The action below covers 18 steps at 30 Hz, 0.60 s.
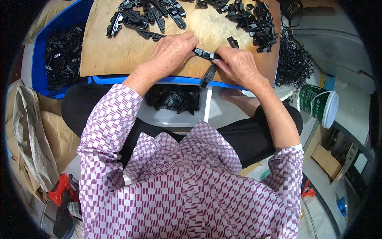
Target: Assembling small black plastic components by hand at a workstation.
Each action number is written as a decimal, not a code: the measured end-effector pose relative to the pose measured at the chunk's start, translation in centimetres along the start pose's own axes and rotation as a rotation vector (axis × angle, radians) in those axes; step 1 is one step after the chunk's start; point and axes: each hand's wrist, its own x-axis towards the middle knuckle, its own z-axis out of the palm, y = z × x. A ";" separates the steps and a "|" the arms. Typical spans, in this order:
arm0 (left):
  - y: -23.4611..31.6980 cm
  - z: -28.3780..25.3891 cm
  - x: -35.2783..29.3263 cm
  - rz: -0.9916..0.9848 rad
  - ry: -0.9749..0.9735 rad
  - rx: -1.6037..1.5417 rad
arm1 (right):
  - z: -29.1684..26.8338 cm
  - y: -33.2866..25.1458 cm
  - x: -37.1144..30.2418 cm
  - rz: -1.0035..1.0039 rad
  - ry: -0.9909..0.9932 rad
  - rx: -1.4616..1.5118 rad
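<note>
A black plastic part with a ridged, slotted top stretches between my two hands above the wooden board. My left hand is closed round its left end, the fingertips partly hidden. At the other end my right hand pinches it between thumb and curled fingers. Another black part sticks out below the right hand over the board's near edge; whether that hand holds it too, I cannot tell. A small black piece lies just beyond the right knuckles. Close to my left hand rests a long black part.
Long black parts are heaped at the board's far left, smaller black pieces at its far right. A blue bin of black parts stands left, a pale box of them below. Right are thin black pieces and a green bucket.
</note>
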 end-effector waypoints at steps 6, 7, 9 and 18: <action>0.1 -0.1 -0.1 0.003 0.033 -0.051 | -1.0 -0.5 0.0 0.003 0.051 0.030; 0.2 -0.3 -0.1 -0.012 0.019 -0.046 | -1.2 -0.5 0.1 0.004 0.073 0.039; 0.4 -0.5 0.0 -0.034 -0.010 -0.040 | -1.1 -0.8 0.6 0.016 0.034 0.018; 0.5 -0.6 0.3 -0.013 -0.020 -0.036 | 0.0 -1.0 1.0 -0.001 0.021 0.020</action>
